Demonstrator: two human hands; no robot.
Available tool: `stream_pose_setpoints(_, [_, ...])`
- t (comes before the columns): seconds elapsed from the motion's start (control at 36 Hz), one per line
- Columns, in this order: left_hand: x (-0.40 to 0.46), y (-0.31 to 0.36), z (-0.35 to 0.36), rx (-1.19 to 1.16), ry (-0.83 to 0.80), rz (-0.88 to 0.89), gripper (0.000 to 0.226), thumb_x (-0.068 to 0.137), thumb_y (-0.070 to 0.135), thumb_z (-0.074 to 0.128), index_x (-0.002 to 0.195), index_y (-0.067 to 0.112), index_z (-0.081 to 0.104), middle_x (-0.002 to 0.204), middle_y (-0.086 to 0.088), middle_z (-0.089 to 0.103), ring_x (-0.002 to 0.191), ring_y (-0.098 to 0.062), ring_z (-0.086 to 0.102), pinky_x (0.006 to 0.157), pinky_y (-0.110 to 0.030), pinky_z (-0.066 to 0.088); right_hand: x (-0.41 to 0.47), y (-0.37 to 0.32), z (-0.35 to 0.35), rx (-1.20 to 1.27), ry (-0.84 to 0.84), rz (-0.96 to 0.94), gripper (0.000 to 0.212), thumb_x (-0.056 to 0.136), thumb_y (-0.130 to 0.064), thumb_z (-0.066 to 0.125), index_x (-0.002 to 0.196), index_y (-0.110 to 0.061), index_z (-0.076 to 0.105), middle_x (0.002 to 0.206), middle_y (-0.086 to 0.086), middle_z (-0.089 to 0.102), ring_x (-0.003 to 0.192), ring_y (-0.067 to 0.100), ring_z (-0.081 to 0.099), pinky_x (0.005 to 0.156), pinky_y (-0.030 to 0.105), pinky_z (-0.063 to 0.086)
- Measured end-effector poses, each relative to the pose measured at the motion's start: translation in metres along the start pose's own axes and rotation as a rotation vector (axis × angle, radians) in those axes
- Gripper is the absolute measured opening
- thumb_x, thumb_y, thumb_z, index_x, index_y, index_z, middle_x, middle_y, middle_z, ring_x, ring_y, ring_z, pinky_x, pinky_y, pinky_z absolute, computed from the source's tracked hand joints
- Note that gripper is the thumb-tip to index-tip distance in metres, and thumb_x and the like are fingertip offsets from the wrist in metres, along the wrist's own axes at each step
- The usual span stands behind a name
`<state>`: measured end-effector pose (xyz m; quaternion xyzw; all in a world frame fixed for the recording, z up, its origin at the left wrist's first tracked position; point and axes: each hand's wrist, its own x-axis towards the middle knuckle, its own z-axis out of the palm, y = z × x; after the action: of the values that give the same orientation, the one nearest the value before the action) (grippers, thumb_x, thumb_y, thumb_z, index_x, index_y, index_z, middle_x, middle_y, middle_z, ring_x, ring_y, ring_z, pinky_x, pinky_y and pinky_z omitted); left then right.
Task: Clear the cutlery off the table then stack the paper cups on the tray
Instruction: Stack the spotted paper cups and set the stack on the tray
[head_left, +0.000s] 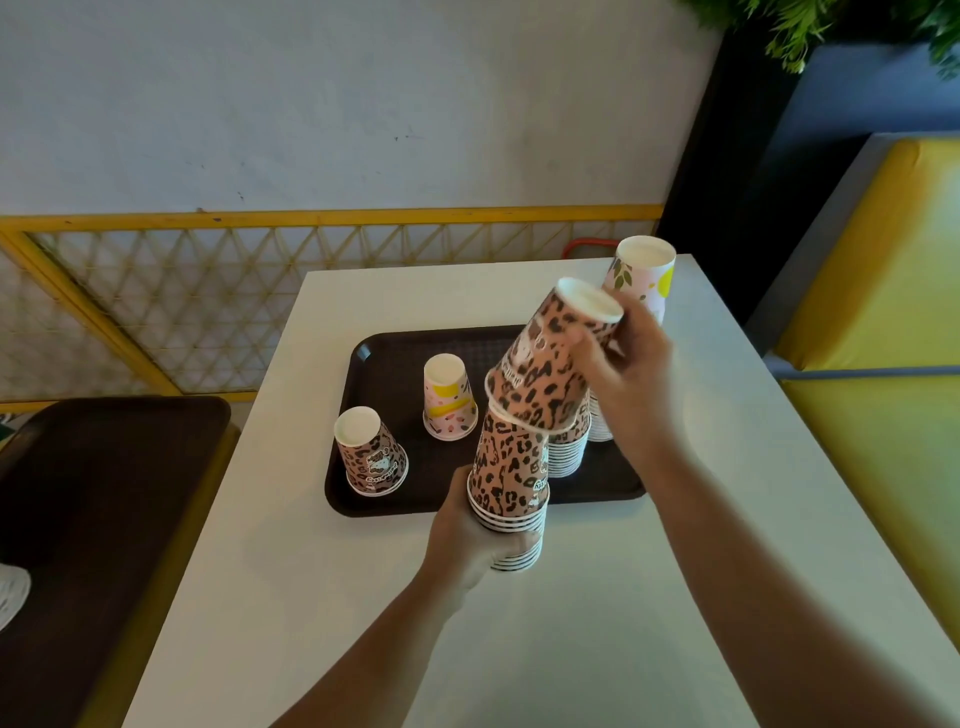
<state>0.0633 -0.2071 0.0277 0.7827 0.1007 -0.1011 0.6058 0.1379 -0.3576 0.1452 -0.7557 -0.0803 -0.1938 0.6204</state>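
White plaster wall and a yellow lattice railing (218, 306) are seen behind a white surface (597, 597), on which a dark brown tray (395, 374) is set. A yellow bench seat (883, 291) is seen to the right of the surface, and a second dark tray (98, 509) lies at the left on a lower level.

A stack of upside-down leopard-print cups (511, 478) is held near its lower rims by the left hand (475, 540), whose fingers are wrapped closed around it, above the near edge of the tray. A single leopard-print cup (550, 364), upside down and tilted, is gripped by the right hand (631, 374), whose fingers are closed on its side; its open rim is placed over the top of the held stack.

On the tray, a lone leopard-print cup (371, 452) is stood upside down at the near left corner, and a pink cup with yellow marks (449, 397) is stood upside down just behind it. Another stack of cups (569, 452) is partly hidden behind the held stack. A tall stack topped by a leaf-and-lemon cup (644, 273) is seen behind the right hand.
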Motion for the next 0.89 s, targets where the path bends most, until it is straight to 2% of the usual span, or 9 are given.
stream_pose_setpoints(0.14, [0.001, -0.001, 0.000, -0.012, -0.001, 0.009, 0.083, 0.054, 0.013, 0.090, 0.121, 0.031, 0.045, 0.115, 0.009, 0.063, 0.109, -0.011, 0.059, 0.092, -0.031, 0.050, 0.028, -0.013, -0.014, 0.025, 0.220, -0.104, 0.050, 0.079, -0.037, 0.061, 0.119, -0.008, 0.052, 0.103, -0.015, 0.059, 0.095, -0.008, 0.059, 0.075, 0.012, 0.049])
stream_pose_setpoints(0.22, [0.002, -0.002, 0.000, -0.014, 0.002, 0.014, 0.083, 0.054, 0.011, 0.090, 0.122, 0.029, 0.045, 0.115, 0.007, 0.063, 0.109, -0.012, 0.059, 0.092, -0.031, 0.050, 0.040, -0.008, -0.015, -0.012, 0.265, -0.110, 0.052, 0.078, -0.040, 0.063, 0.120, -0.012, 0.051, 0.107, -0.015, 0.057, 0.100, -0.005, 0.058, 0.079, 0.015, 0.051])
stream_pose_setpoints(0.31, [0.004, -0.003, 0.000, -0.005, 0.009, 0.017, 0.084, 0.054, 0.012, 0.090, 0.122, 0.029, 0.045, 0.114, 0.008, 0.063, 0.108, -0.012, 0.060, 0.092, -0.032, 0.050, 0.041, 0.012, -0.010, -0.075, 0.210, -0.071, 0.057, 0.075, -0.046, 0.063, 0.119, -0.013, 0.051, 0.112, -0.012, 0.057, 0.103, 0.003, 0.057, 0.084, 0.023, 0.053])
stream_pose_setpoints(0.39, [0.004, -0.001, 0.000, -0.005, 0.017, 0.024, 0.083, 0.054, 0.012, 0.090, 0.122, 0.029, 0.045, 0.113, 0.010, 0.063, 0.107, -0.010, 0.059, 0.091, -0.029, 0.050, 0.031, 0.034, -0.006, -0.169, 0.147, -0.036, 0.058, 0.076, -0.036, 0.069, 0.126, -0.013, 0.050, 0.120, 0.000, 0.059, 0.100, -0.004, 0.056, 0.081, 0.011, 0.049])
stream_pose_setpoints(0.44, [0.004, 0.001, -0.001, -0.015, 0.015, 0.025, 0.082, 0.055, 0.011, 0.090, 0.121, 0.030, 0.045, 0.112, 0.011, 0.062, 0.107, -0.010, 0.058, 0.091, -0.030, 0.049, 0.021, 0.041, -0.004, -0.242, 0.114, -0.005, 0.058, 0.077, -0.034, 0.071, 0.127, -0.014, 0.050, 0.119, -0.005, 0.058, 0.100, -0.001, 0.055, 0.082, 0.012, 0.048])
stream_pose_setpoints(0.5, [0.003, 0.002, -0.002, -0.035, 0.012, 0.021, 0.082, 0.055, 0.008, 0.089, 0.120, 0.030, 0.045, 0.112, 0.010, 0.062, 0.106, -0.009, 0.058, 0.089, -0.028, 0.049, 0.010, 0.042, -0.001, -0.311, 0.125, -0.018, 0.065, 0.074, -0.046, 0.065, 0.128, -0.016, 0.048, 0.114, -0.015, 0.051, 0.103, 0.004, 0.051, 0.083, 0.020, 0.046])
stream_pose_setpoints(0.64, [0.004, 0.004, -0.002, -0.048, 0.024, 0.025, 0.082, 0.055, 0.007, 0.089, 0.120, 0.030, 0.044, 0.111, 0.012, 0.061, 0.104, -0.005, 0.058, 0.079, -0.015, 0.046, -0.020, 0.029, 0.008, -0.275, 0.043, -0.098, 0.064, 0.076, -0.049, 0.056, 0.127, -0.013, 0.046, 0.120, -0.010, 0.050, 0.108, 0.005, 0.051, 0.088, 0.006, 0.037])
stream_pose_setpoints(0.78, [0.006, 0.006, 0.000, -0.054, 0.043, 0.028, 0.078, 0.056, 0.006, 0.088, 0.117, 0.030, 0.046, 0.108, 0.011, 0.062, 0.102, -0.005, 0.059, 0.078, -0.017, 0.048, -0.041, 0.030, 0.018, -0.274, -0.242, 0.028, 0.072, 0.069, -0.058, 0.059, 0.129, -0.022, 0.044, 0.123, -0.007, 0.054, 0.113, 0.004, 0.052, 0.094, 0.020, 0.045])
stream_pose_setpoints(0.89, [0.004, 0.006, 0.000, -0.048, 0.042, 0.034, 0.077, 0.056, 0.006, 0.087, 0.117, 0.031, 0.046, 0.107, 0.011, 0.062, 0.102, -0.004, 0.058, 0.080, -0.018, 0.048, -0.048, 0.033, 0.020, -0.279, -0.288, 0.109, 0.065, 0.071, -0.046, 0.071, 0.127, -0.022, 0.048, 0.120, -0.007, 0.060, 0.112, 0.009, 0.056, 0.093, 0.035, 0.052])
